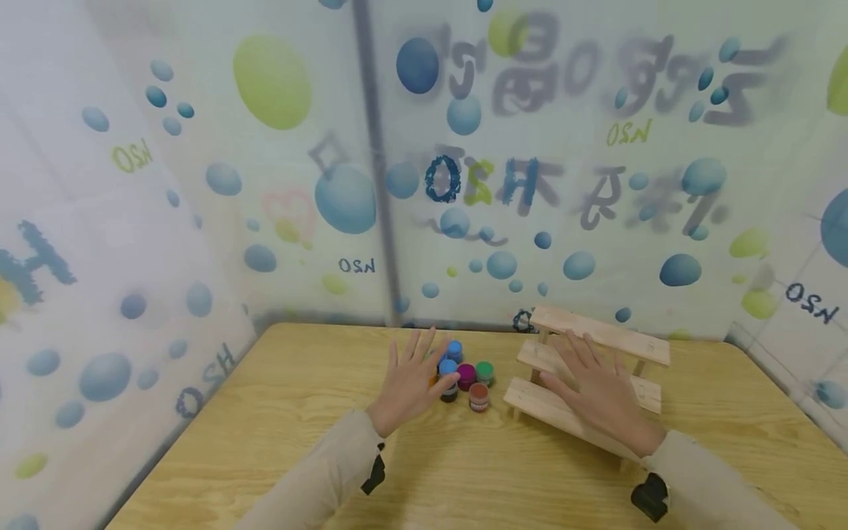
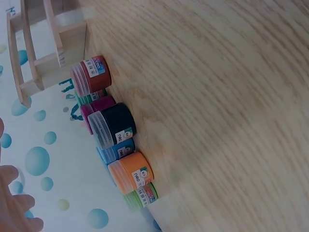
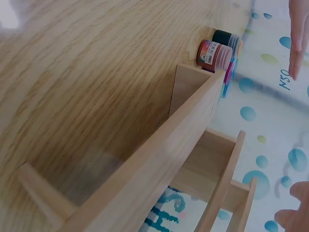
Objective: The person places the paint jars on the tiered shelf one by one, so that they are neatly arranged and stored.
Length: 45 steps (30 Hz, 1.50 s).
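Observation:
My left hand (image 1: 411, 383) is held out with fingers spread, in front of a cluster of small paint jars and partly hiding them. In the head view the cluster includes a purple jar (image 1: 467, 376), a green jar (image 1: 484, 372) and a reddish-brown jar (image 1: 478, 397). The left wrist view shows a black jar (image 2: 120, 123) and an orange jar (image 2: 135, 171) among them, all standing upright. Fingers spread and holding nothing, my right hand (image 1: 599, 390) hovers over a three-tier wooden stand (image 1: 603, 335). Whether it touches the stand I cannot tell.
Jars and stand are on a wood-grain table (image 1: 285, 434), the stand to the right of the jars. Behind the table and at both sides rise pale walls (image 1: 298, 184) printed with blue and green bubbles and lettering.

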Each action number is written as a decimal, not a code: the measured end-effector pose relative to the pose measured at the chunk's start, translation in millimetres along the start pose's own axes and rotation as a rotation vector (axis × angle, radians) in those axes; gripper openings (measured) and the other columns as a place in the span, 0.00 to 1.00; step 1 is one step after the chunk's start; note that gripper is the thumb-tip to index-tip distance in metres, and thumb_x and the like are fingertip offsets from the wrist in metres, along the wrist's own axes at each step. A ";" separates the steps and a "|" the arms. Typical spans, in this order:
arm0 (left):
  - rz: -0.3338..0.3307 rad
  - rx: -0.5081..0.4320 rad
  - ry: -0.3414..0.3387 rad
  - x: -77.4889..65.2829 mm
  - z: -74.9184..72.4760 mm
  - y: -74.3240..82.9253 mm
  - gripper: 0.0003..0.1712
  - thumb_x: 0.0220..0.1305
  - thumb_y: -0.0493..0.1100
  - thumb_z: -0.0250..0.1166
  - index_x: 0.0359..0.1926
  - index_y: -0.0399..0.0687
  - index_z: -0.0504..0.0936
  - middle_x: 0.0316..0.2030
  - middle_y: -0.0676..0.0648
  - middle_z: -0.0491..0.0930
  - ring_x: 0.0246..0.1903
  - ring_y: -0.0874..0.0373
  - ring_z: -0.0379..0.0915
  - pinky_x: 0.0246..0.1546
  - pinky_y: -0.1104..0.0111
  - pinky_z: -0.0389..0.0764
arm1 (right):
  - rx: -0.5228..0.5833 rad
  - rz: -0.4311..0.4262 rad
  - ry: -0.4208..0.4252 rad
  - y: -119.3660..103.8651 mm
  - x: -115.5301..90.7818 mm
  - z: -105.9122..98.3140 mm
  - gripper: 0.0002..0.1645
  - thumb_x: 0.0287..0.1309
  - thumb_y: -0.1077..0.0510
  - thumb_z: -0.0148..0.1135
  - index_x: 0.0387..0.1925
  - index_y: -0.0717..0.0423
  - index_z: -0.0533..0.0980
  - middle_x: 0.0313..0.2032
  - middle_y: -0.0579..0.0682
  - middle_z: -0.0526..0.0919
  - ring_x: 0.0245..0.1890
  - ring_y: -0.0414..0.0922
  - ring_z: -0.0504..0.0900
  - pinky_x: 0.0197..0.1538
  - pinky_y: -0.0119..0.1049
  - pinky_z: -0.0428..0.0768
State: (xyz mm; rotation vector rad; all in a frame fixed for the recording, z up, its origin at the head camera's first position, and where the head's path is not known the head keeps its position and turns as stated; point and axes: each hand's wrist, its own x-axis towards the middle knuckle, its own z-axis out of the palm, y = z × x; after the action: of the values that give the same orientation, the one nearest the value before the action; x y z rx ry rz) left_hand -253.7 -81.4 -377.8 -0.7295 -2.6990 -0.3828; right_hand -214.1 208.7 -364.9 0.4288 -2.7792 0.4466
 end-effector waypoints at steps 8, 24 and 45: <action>0.006 -0.062 0.005 -4.5 6.3 -0.1 0.35 0.62 0.63 0.45 0.66 0.52 0.57 0.66 0.44 0.47 0.65 0.46 0.36 0.55 0.39 0.37 | 0.014 0.029 0.036 16.4 -23.5 -7.0 0.42 0.58 0.36 0.45 0.67 0.51 0.48 0.65 0.60 0.48 0.64 0.59 0.44 0.56 0.64 0.29; 0.005 -0.241 -0.034 -10.1 23.3 -5.4 0.35 0.63 0.59 0.48 0.66 0.51 0.54 0.66 0.41 0.48 0.62 0.39 0.43 0.54 0.39 0.47 | 0.093 0.088 0.162 55.8 -62.5 -24.2 0.43 0.55 0.44 0.56 0.66 0.57 0.51 0.62 0.66 0.54 0.59 0.66 0.51 0.51 0.69 0.30; -0.109 -0.474 0.033 -3.6 37.1 -15.2 0.27 0.63 0.49 0.54 0.60 0.43 0.66 0.52 0.38 0.66 0.52 0.45 0.62 0.50 0.53 0.66 | 0.569 0.452 0.006 95.9 -92.5 -7.6 0.48 0.61 0.46 0.49 0.66 0.65 0.34 0.61 0.75 0.45 0.54 0.53 0.67 0.45 0.52 0.72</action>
State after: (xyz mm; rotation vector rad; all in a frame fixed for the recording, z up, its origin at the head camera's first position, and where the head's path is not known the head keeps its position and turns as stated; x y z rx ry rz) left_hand -267.3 -83.3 -415.6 -0.6845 -2.6452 -1.0745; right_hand -159.8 320.8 -412.9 -0.1016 -2.6927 1.3481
